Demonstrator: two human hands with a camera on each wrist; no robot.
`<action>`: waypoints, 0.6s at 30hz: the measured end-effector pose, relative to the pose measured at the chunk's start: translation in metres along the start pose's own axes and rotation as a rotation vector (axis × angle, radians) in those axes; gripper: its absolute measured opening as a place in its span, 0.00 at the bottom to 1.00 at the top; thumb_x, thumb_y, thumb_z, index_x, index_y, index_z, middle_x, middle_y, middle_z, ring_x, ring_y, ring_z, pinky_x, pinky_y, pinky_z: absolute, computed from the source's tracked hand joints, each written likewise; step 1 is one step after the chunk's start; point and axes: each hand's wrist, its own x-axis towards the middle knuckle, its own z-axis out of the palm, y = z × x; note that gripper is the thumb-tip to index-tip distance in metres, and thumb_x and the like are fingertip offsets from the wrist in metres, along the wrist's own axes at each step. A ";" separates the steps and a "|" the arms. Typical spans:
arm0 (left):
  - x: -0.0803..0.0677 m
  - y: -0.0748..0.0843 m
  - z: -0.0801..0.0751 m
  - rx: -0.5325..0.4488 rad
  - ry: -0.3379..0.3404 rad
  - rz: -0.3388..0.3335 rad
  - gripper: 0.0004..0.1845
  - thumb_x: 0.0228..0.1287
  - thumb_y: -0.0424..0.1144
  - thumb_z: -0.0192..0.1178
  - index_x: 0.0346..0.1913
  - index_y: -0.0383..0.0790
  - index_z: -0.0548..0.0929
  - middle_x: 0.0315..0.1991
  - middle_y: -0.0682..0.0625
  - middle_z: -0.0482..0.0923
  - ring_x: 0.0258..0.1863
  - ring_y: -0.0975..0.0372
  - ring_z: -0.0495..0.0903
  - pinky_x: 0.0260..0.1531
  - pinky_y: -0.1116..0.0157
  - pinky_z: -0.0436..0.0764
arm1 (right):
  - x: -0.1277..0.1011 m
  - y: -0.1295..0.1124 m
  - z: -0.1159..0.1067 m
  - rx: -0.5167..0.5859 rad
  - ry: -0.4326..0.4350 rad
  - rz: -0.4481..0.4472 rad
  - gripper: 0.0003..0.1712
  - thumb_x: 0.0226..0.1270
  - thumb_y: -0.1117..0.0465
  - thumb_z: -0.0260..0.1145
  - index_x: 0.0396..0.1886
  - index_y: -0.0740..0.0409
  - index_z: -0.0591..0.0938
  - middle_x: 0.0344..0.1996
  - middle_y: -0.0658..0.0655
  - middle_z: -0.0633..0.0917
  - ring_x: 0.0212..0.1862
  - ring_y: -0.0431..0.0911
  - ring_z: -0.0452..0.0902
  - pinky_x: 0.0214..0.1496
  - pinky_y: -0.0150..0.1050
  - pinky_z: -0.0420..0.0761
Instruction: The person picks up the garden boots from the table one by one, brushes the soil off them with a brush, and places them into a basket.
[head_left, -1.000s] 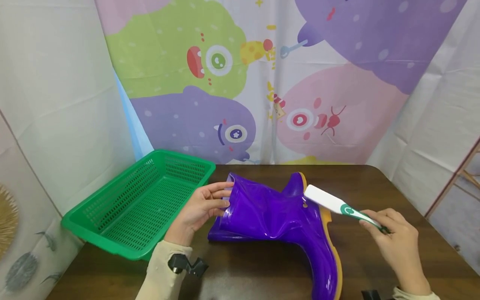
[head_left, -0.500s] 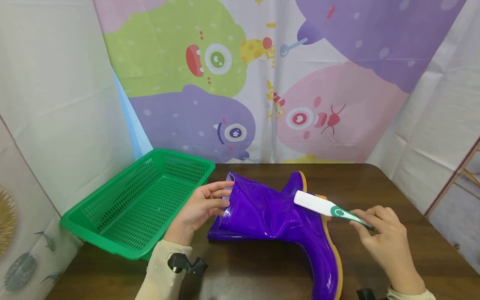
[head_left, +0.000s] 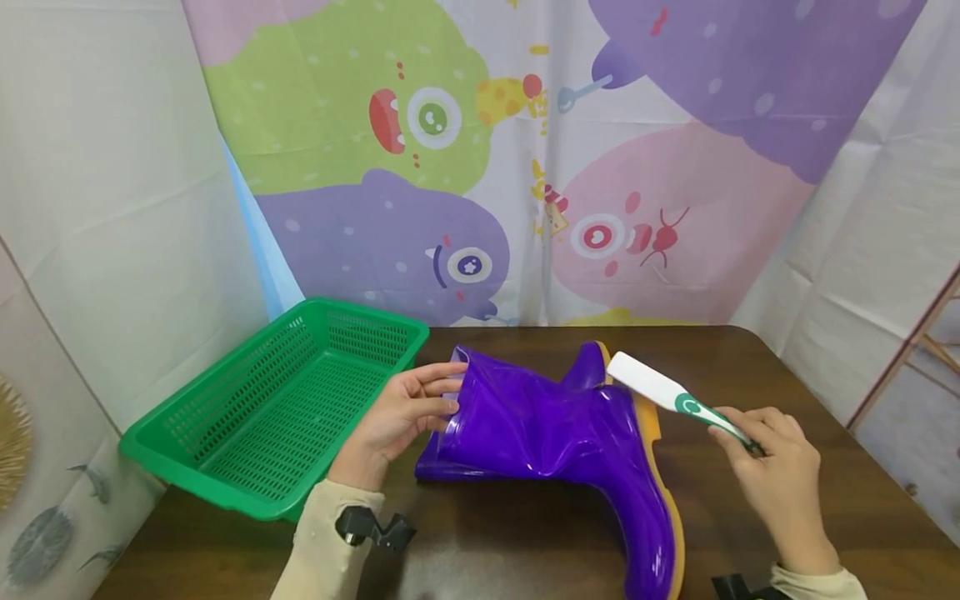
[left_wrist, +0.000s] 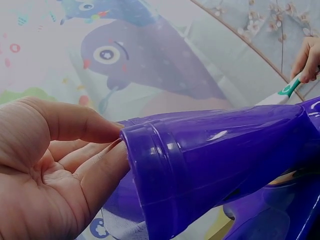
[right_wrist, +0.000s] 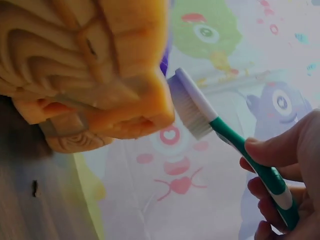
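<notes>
Dark wooden table (head_left: 525, 550) was noted before a cartoon-monster curtain (head_left: 480, 167). At left, a green perforated plastic basket (head_left: 277, 408) was set, just beside the left hand (head_left: 397, 417). That hand's fingers were curled onto the rim of a glossy purple rubber boot (head_left: 555, 442), laid on its side, opening leftward, ridged orange sole (right_wrist: 90, 65) to the right. The right hand (head_left: 772, 475) was seen pinching a white-and-green brush (head_left: 675, 400), bristles beside the heel.
</notes>
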 end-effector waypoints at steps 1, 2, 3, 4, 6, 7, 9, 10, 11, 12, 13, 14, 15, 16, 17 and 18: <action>0.000 0.000 0.000 -0.002 -0.001 0.001 0.27 0.62 0.19 0.56 0.66 0.23 0.70 0.43 0.52 0.86 0.33 0.64 0.85 0.28 0.69 0.83 | 0.000 -0.001 -0.002 0.017 -0.011 0.027 0.17 0.56 0.56 0.77 0.34 0.69 0.89 0.25 0.50 0.81 0.32 0.30 0.63 0.32 0.22 0.60; 0.000 0.000 0.000 -0.005 -0.002 0.001 0.27 0.63 0.19 0.56 0.66 0.23 0.70 0.43 0.52 0.86 0.33 0.64 0.85 0.28 0.69 0.83 | 0.001 -0.001 -0.003 0.040 -0.019 0.055 0.17 0.57 0.56 0.76 0.35 0.68 0.89 0.26 0.46 0.81 0.31 0.29 0.63 0.32 0.22 0.61; 0.000 0.001 0.000 -0.007 -0.003 0.003 0.27 0.62 0.19 0.55 0.66 0.23 0.70 0.43 0.52 0.86 0.33 0.64 0.85 0.28 0.69 0.83 | 0.001 -0.002 -0.003 0.061 -0.028 0.078 0.16 0.58 0.57 0.76 0.35 0.68 0.88 0.27 0.43 0.81 0.31 0.29 0.64 0.31 0.22 0.61; 0.000 0.001 0.000 -0.008 -0.004 0.003 0.27 0.62 0.19 0.55 0.66 0.23 0.70 0.43 0.53 0.86 0.33 0.64 0.85 0.28 0.70 0.83 | 0.001 -0.004 -0.003 0.080 -0.037 0.099 0.12 0.54 0.65 0.77 0.36 0.68 0.89 0.27 0.40 0.80 0.31 0.30 0.65 0.31 0.22 0.62; 0.000 0.000 0.000 -0.010 -0.005 0.005 0.27 0.63 0.18 0.55 0.66 0.23 0.70 0.43 0.53 0.86 0.32 0.64 0.85 0.28 0.70 0.83 | 0.001 -0.008 -0.001 0.109 -0.060 0.122 0.15 0.45 0.77 0.77 0.37 0.67 0.89 0.29 0.38 0.80 0.31 0.32 0.66 0.31 0.23 0.63; 0.000 0.000 0.000 -0.010 -0.004 0.005 0.27 0.63 0.18 0.55 0.66 0.23 0.70 0.43 0.53 0.86 0.32 0.64 0.85 0.28 0.70 0.83 | 0.001 -0.009 0.001 0.115 -0.076 0.121 0.17 0.44 0.79 0.76 0.37 0.66 0.89 0.29 0.38 0.80 0.31 0.33 0.66 0.30 0.24 0.64; 0.001 0.000 0.000 -0.012 -0.002 0.005 0.27 0.63 0.18 0.55 0.66 0.23 0.70 0.43 0.53 0.86 0.31 0.64 0.85 0.28 0.70 0.83 | 0.000 -0.013 0.007 0.123 -0.108 0.102 0.18 0.43 0.80 0.76 0.38 0.65 0.89 0.30 0.42 0.81 0.32 0.34 0.65 0.30 0.25 0.64; 0.001 0.000 0.001 -0.012 -0.001 0.005 0.27 0.63 0.18 0.55 0.66 0.23 0.70 0.43 0.53 0.86 0.31 0.64 0.85 0.28 0.70 0.83 | -0.001 -0.015 0.010 0.120 -0.123 0.083 0.19 0.43 0.79 0.76 0.38 0.64 0.89 0.30 0.44 0.81 0.33 0.35 0.65 0.30 0.25 0.64; 0.001 0.000 0.001 -0.014 -0.002 0.005 0.27 0.62 0.18 0.55 0.66 0.23 0.70 0.43 0.53 0.86 0.31 0.64 0.85 0.28 0.70 0.83 | -0.002 -0.017 0.013 0.116 -0.138 0.063 0.19 0.43 0.79 0.77 0.39 0.64 0.89 0.30 0.46 0.81 0.33 0.34 0.65 0.30 0.26 0.64; 0.001 0.000 0.001 -0.015 -0.001 0.002 0.27 0.62 0.18 0.55 0.66 0.24 0.70 0.43 0.53 0.86 0.31 0.64 0.85 0.28 0.70 0.83 | -0.003 -0.018 0.016 0.112 -0.149 0.045 0.19 0.43 0.79 0.77 0.39 0.64 0.89 0.30 0.48 0.81 0.33 0.35 0.65 0.30 0.26 0.64; 0.000 0.000 0.001 -0.015 -0.001 0.002 0.27 0.62 0.18 0.55 0.66 0.23 0.70 0.43 0.53 0.86 0.31 0.64 0.85 0.28 0.70 0.83 | -0.005 -0.019 0.019 0.109 -0.155 0.023 0.20 0.42 0.78 0.77 0.39 0.64 0.89 0.29 0.49 0.81 0.33 0.35 0.64 0.29 0.26 0.64; 0.000 0.000 0.000 -0.015 -0.001 0.001 0.27 0.62 0.18 0.55 0.66 0.23 0.70 0.43 0.53 0.86 0.31 0.64 0.85 0.28 0.69 0.83 | -0.006 -0.020 0.022 0.107 -0.158 0.009 0.19 0.43 0.76 0.78 0.40 0.64 0.89 0.29 0.50 0.81 0.33 0.35 0.64 0.29 0.26 0.64; 0.000 0.000 0.000 -0.014 -0.001 0.001 0.27 0.62 0.18 0.55 0.67 0.23 0.70 0.43 0.53 0.86 0.31 0.64 0.85 0.28 0.69 0.83 | -0.007 -0.020 0.024 0.108 -0.157 -0.006 0.18 0.45 0.74 0.78 0.40 0.64 0.89 0.29 0.51 0.81 0.33 0.35 0.64 0.29 0.26 0.64; 0.000 0.000 0.000 -0.013 -0.003 0.002 0.28 0.62 0.18 0.55 0.67 0.23 0.69 0.43 0.53 0.86 0.31 0.64 0.85 0.28 0.69 0.83 | -0.007 -0.019 0.026 0.108 -0.150 -0.015 0.14 0.51 0.69 0.78 0.40 0.64 0.89 0.29 0.52 0.81 0.33 0.35 0.64 0.29 0.26 0.64; 0.000 0.000 0.000 -0.012 -0.003 0.002 0.28 0.62 0.18 0.55 0.67 0.23 0.69 0.43 0.53 0.86 0.31 0.64 0.85 0.28 0.69 0.83 | -0.008 -0.018 0.027 0.111 -0.142 -0.021 0.13 0.55 0.63 0.77 0.40 0.65 0.89 0.29 0.53 0.81 0.32 0.35 0.64 0.28 0.25 0.64; 0.000 0.000 -0.001 -0.013 -0.003 0.003 0.28 0.62 0.18 0.55 0.67 0.23 0.69 0.42 0.53 0.86 0.31 0.64 0.85 0.28 0.69 0.83 | -0.008 -0.017 0.028 0.108 -0.132 -0.024 0.16 0.59 0.56 0.75 0.40 0.65 0.89 0.28 0.53 0.82 0.32 0.36 0.64 0.28 0.25 0.64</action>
